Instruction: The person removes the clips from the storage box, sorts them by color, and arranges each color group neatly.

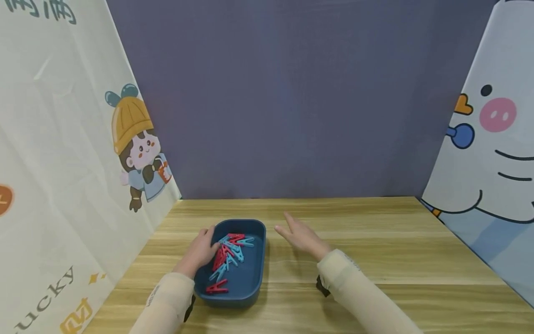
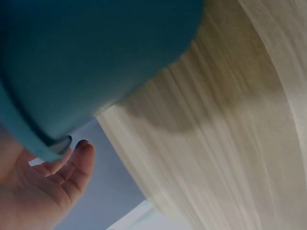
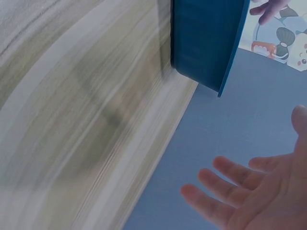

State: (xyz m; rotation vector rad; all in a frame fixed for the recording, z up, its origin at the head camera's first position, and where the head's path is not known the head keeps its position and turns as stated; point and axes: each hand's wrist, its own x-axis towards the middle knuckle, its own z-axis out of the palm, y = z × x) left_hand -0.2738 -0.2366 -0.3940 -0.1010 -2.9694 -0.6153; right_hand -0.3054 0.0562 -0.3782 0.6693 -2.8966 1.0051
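Bin: blue, upright on the table, toward 7 o'clock in the head view.
Clothespins: red and light blue, jumbled inside (one red clothespin lies apart, at the bin's 7 o'clock).
Left grip: relaxed, unclenched, at the rim's 9 o'clock; whether I touch it, I cannot tell.
Right grip: spread, my palm holding nothing, apart from the bin at its 2 o'clock.

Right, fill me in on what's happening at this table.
A person has their left hand at the left rim of a dark-blue tub; how firmly it grips isn't clear. Red and light-blue clothespins lie loose inside, mostly toward the tub's left side. The right hand, fingers extended, is to the tub's right, holding nothing. The tub stands on the wood-grain table.
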